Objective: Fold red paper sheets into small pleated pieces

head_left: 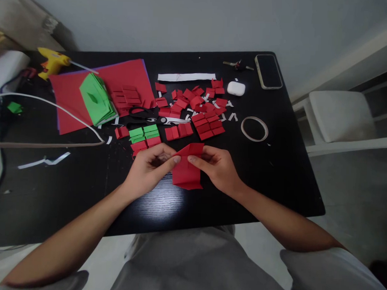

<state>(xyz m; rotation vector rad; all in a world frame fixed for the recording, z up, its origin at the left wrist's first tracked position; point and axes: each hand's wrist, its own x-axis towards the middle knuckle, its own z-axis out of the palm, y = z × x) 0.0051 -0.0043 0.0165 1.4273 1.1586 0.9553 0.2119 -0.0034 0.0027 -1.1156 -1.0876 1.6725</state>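
Note:
A folded piece of red paper (187, 172) is held above the front middle of the black table. My left hand (152, 166) pinches its upper left edge between thumb and fingers. On the other side, my right hand (220, 167) grips the upper right part, its thumb lying on the front face. The paper's lower end hangs free and bends outward. Just beyond my hands lie folded red paper pieces (209, 125), a folded green piece (144, 133) and black-handled scissors (164, 120). Fingers behind the paper are partly hidden.
A yellow glue gun (54, 63) rests at the back left by red sheets (68, 107) and a green paper stack (96, 100). A white cable (54, 101) crosses the left side. Rightward are a tape roll (254, 129), a white earbud case (236, 88) and a phone (268, 71).

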